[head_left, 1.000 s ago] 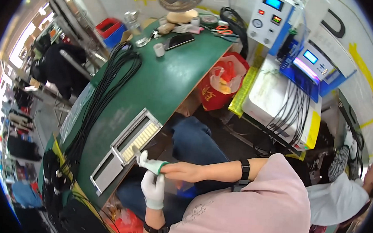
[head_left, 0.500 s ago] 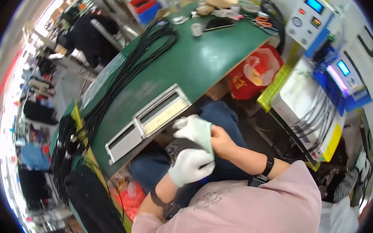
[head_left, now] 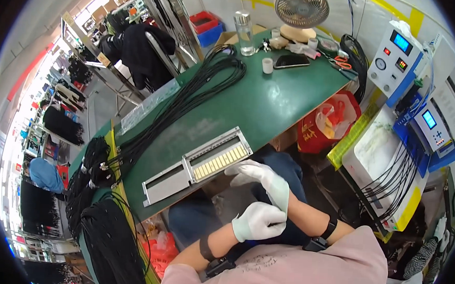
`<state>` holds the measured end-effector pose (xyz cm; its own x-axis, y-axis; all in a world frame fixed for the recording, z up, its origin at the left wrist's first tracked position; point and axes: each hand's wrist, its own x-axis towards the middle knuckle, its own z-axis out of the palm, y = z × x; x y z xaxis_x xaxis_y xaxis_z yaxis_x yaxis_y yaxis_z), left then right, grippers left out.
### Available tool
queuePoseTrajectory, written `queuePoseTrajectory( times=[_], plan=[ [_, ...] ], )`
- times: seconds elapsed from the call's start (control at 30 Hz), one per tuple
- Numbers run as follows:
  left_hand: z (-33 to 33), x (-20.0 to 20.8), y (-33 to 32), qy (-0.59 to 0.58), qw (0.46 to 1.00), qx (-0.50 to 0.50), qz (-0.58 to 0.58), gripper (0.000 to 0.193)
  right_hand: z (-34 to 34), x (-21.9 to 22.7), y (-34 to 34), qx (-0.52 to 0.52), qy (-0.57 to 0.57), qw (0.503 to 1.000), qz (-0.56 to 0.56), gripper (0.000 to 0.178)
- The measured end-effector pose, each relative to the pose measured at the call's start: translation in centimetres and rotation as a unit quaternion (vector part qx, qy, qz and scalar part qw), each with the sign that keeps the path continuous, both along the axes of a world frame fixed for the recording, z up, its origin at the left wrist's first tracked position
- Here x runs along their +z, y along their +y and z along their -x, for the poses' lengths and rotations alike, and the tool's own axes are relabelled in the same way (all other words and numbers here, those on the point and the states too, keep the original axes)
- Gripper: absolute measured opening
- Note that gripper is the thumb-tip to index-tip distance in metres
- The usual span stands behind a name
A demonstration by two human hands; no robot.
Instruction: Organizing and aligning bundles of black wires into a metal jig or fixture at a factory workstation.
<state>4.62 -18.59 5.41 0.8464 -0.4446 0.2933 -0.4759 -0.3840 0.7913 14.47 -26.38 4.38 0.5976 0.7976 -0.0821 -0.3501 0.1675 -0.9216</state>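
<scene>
A white knitted glove covers each of my hands. My left hand (head_left: 260, 222) is closed, its fingers pinching the pale green cuff of the right glove (head_left: 280, 198) at the wrist. My right hand (head_left: 261, 176) sits inside that glove with its fingers stretched out toward the table edge; it holds nothing. Just beyond the fingertips lies a metal frame tray (head_left: 170, 188) on the green table (head_left: 271, 105). One of its sections carries a row of cream-coloured pieces (head_left: 220, 162). Both hands are above my lap.
A bundle of black cables (head_left: 180, 100) runs along the table's left side. Behind stand a fan (head_left: 301, 8), a glass bottle (head_left: 243, 33), a white cup (head_left: 267, 66) and a phone (head_left: 292, 61). Boxy instruments (head_left: 396, 61) and a red bag (head_left: 328, 125) are at the right.
My right hand has slid deeper into its glove; its bare knuckles no longer show and the cuff is now at the wrist. The view has shifted, showing more of the table's back.
</scene>
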Motion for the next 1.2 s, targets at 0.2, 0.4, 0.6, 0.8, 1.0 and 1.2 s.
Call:
queuePoseTrajectory(
  times=[0.2, 0.4, 0.6, 0.8, 1.0, 1.2],
  plan=[
    [-0.8, 0.0, -0.5, 0.003, 1.000, -0.026, 0.010, 0.011, -1.3, -0.7, -0.3, 0.033, -0.076, 0.992, -0.099, 0.043],
    [-0.5, 0.5, -1.5, 0.040, 0.998, -0.028, 0.045, 0.010, -0.4, -0.3, 0.8, -0.037, 0.325, 0.885, -0.333, 0.074],
    [-1.3, 0.0, -0.1, -0.037, 0.988, 0.145, 0.031, 0.009, -2.8, 0.6, -0.2, -0.041, 0.331, 0.819, -0.467, 0.077],
    [-1.0, -2.1, -1.6, -0.063, 0.932, 0.347, 0.078, 0.025, -3.0, 2.6, 0.4, -0.066, 0.456, 0.746, -0.481, 0.077],
    [-1.0, -5.3, -2.3, -0.050, 0.910, 0.349, 0.220, 0.028, -2.6, 3.2, 0.3, -0.057, 0.528, 0.684, -0.501, 0.077],
    [-0.8, -4.8, -2.8, 0.050, 0.846, 0.293, 0.443, 0.020, -2.8, 3.2, 0.1, -0.026, 0.538, 0.654, -0.531, 0.074]
  ],
)
